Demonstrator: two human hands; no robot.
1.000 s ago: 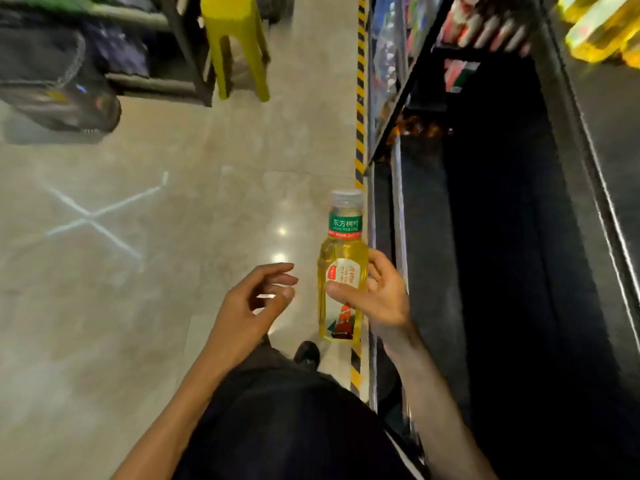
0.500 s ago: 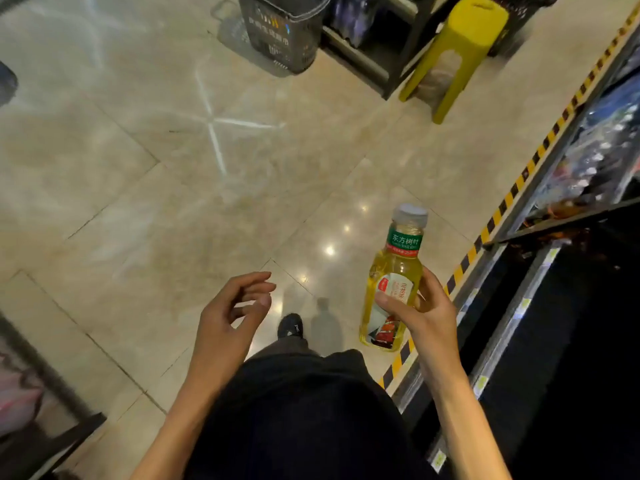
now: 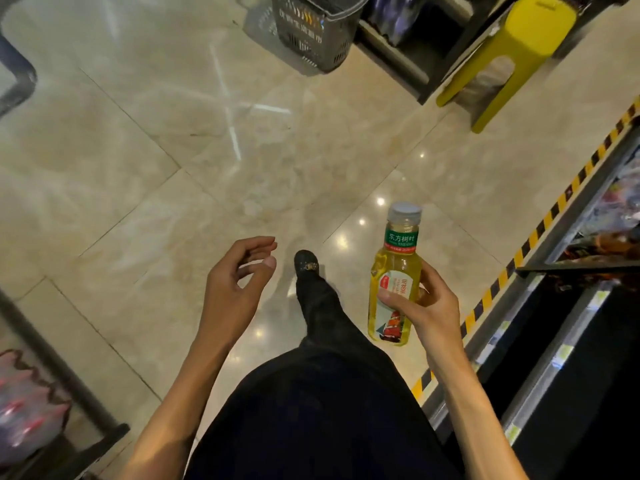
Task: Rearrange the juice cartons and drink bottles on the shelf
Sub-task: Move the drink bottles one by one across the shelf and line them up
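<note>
The right hand [image 3: 427,308] is holding a bottle of yellow tea drink [image 3: 394,271] upright out over the tiled floor [image 3: 145,174], its fingers [image 3: 391,297] clamped around the labelled middle. The bottle is hanging in the aisle, near the dark shelf [image 3: 564,355] on the right but not over it. The left hand [image 3: 235,282] is hovering beside it, fingers [image 3: 258,244] loosely curled and apart, gripping nothing. A black shoe [image 3: 306,265] is stepping forward between the hands. Judging from this, the task is mid-way at best: one bottle is in transit and is yet to be placed. No juice cartons are showing here, and the shelf's contents are too dark to read.
</note>
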